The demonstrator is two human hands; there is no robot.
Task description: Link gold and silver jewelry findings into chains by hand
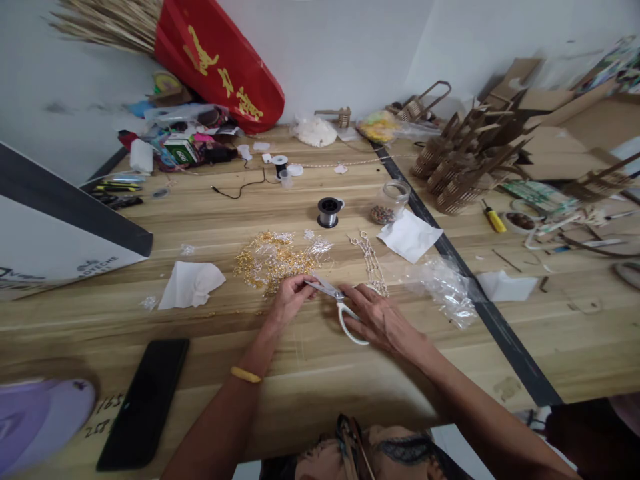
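My right hand (383,319) is closed on a pair of white-handled scissors (345,312), whose blades point left. At the blade tips, my left hand (293,299) pinches something too small to make out; a thin thread or wire seems to hang below it. Just beyond my left hand spreads a pile of gold and silver beads or findings (280,259). Several beaded strands (371,260) lie beyond my right hand. Farther back stands a black spool of silvery wire (329,213).
A glass jar with beads (391,203) stands behind a white paper sheet (411,235). Clear plastic bags (453,293) lie to the right, small woven baskets (450,167) beyond. On the left are a crumpled tissue (191,285), a black phone (145,403) and a white box (60,233).
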